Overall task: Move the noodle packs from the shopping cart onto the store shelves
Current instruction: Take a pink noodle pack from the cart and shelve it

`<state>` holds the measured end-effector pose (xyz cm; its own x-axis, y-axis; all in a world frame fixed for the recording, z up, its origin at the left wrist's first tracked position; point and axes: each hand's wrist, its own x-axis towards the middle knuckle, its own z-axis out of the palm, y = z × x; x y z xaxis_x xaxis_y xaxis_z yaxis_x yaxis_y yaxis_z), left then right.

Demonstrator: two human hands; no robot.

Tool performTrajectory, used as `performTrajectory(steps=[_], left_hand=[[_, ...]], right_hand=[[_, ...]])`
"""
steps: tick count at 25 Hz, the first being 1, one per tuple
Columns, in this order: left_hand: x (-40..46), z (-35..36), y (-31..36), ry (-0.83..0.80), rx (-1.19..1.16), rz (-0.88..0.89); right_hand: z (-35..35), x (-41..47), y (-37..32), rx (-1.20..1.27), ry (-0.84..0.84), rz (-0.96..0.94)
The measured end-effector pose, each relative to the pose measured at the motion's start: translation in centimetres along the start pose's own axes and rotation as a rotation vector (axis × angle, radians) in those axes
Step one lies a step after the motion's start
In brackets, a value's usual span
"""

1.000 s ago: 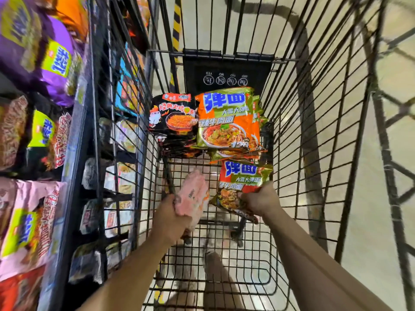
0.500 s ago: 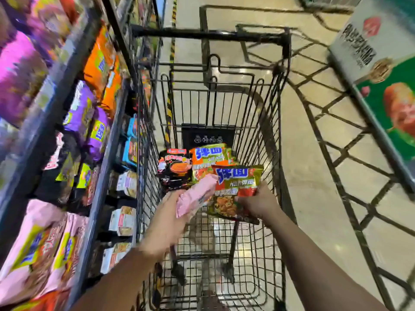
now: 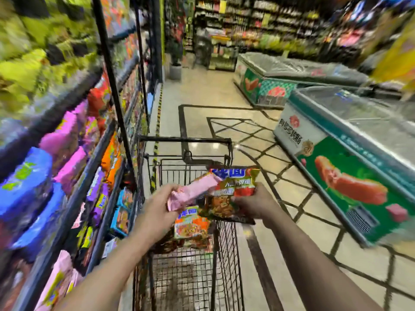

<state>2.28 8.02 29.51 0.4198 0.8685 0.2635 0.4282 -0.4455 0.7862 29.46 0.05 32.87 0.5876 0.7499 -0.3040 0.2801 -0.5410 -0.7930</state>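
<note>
Pink noodle pack (image 3: 195, 191) slanting up-right

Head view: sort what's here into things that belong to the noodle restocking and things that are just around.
Belongs to the job:
left hand gripping pink noodle pack
right hand gripping green noodle pack
noodle packs left in shopping cart
shopping cart
noodle shelves

Just around:
chest freezers
far aisle shelving
</note>
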Motion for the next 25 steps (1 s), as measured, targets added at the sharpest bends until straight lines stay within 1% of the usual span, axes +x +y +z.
performTrajectory(steps=[3,6,10,12,14,18,22,25], left_hand=[[-0.3,-3.0,5.3,0.041,0.016,0.087],[-1.0,-5.4,10.3,0.12,0.06,0.186],[-4.5,-7.0,16.7,0.239,0.132,0.302],[-7.5,-7.3,19.5,0.301,0.176,0.327],[-10.7,-7.5,21.7,0.343,0.208,0.331],[-17.3,-8.6,24.5,0.444,0.262,0.27],[-23.7,-11.4,27.0,0.542,0.315,0.25],[-27.7,-13.4,28.6,0.582,0.361,0.26]], right_hand=[[-4.4,-4.0,-4.1,0.008,0.01,-0.121],[-8.4,-7.9,-7.0,0.039,-0.006,-0.221],[-12.7,-11.7,-7.8,0.029,-0.039,-0.334],[-14.6,-13.4,-7.7,0.015,-0.069,-0.397],[-15.8,-15.0,-7.6,0.022,-0.114,-0.438],[-17.1,-18.9,-7.4,-0.023,-0.188,-0.513],[-17.5,-23.9,-7.8,-0.004,-0.297,-0.595],[-17.5,-27.7,-8.0,-0.002,-0.32,-0.625]])
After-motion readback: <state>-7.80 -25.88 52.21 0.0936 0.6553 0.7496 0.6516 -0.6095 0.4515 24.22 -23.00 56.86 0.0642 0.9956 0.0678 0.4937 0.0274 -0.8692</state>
